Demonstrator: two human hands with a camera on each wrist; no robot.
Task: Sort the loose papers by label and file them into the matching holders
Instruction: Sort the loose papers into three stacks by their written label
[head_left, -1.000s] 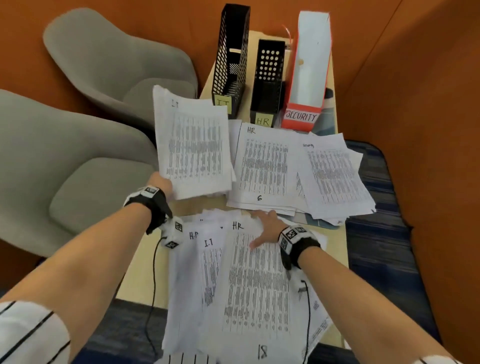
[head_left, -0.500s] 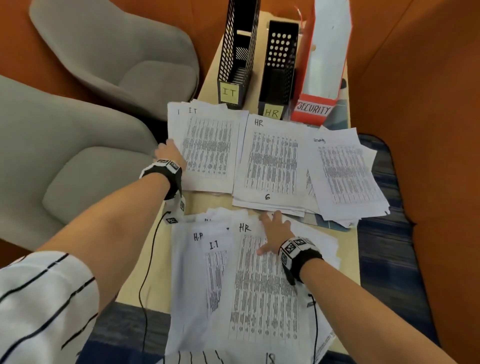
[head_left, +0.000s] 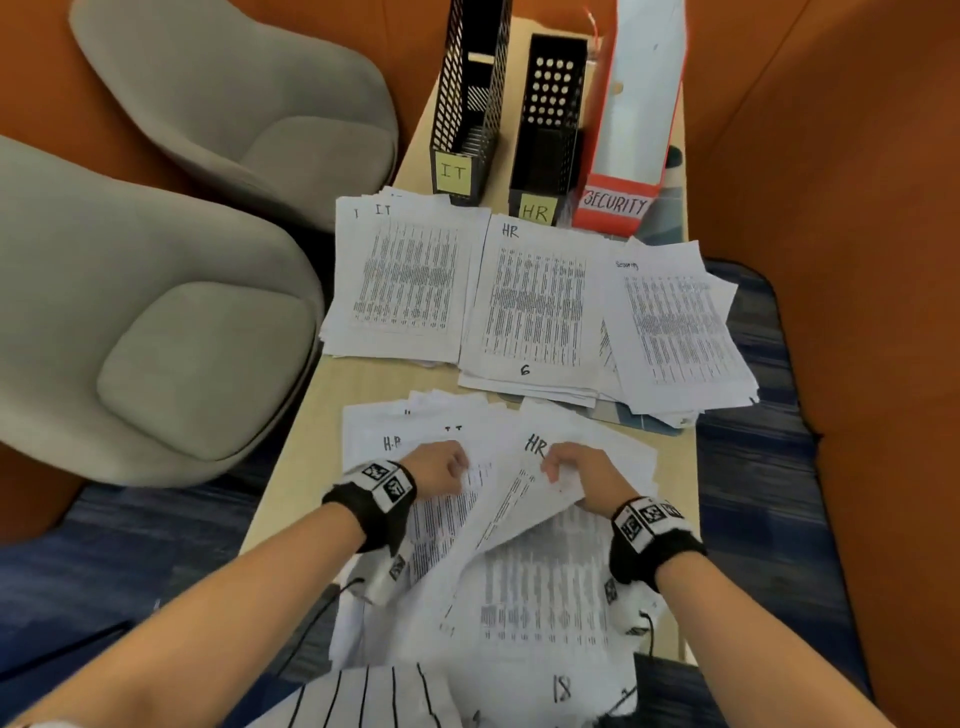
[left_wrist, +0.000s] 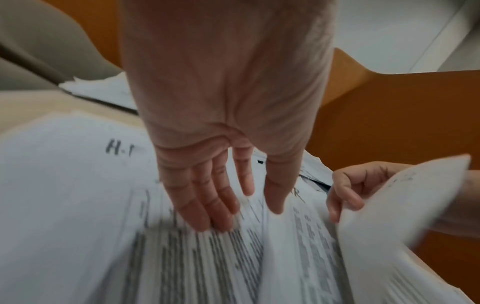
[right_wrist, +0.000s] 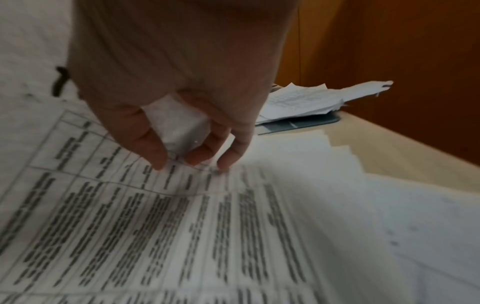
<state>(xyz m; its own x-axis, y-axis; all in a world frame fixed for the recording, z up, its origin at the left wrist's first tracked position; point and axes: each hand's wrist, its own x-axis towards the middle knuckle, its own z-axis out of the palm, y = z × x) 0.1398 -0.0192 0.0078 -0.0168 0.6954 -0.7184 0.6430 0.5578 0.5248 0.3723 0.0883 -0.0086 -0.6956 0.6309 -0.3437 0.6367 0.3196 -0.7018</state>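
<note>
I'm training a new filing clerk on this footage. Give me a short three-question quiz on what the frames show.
1. True or false: the black mesh holder labelled IT already holds the sorted papers.
2. Which hand pinches the lifted white sheet marked HR: A left hand, B right hand?
3. Fill in: the red and white cardboard holder reads ____.

Key: 1 false, the sorted stacks lie on the pale wooden table; 2 B, while the left hand's straight fingers press the loose pile; 3 SECURITY.
</note>
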